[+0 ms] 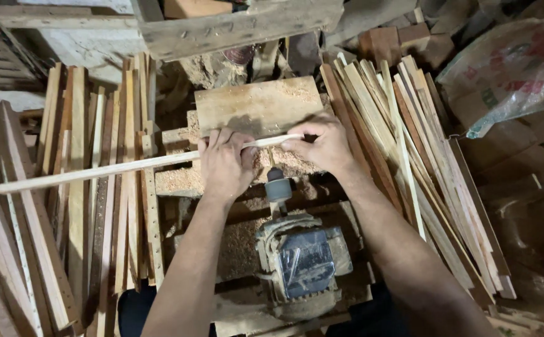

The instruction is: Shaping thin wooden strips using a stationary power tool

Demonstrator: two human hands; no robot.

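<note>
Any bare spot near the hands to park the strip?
Only the flat board just beyond both hands, lightly dusted. Left hand and right hand grip the long strip over sawdust by the motor. Left stack and right stack are crowded.

1. Your left hand sits palm down, knuckles up, fingers pointing away from you and curled over at the tips.
2. Your right hand lies just beside it, also palm down, turned inward so its fingers point toward the left hand, thumb tucked under.
3. Both hands are closed in a grip, near each other but not touching.
4. Your left forearm runs up from the bottom edge, nearly straight, wrist flat.
5. Your right forearm comes in from the lower right on a steeper slant, wrist bent slightly inward.
6. Both arms are bare, converging toward the hands.
</note>
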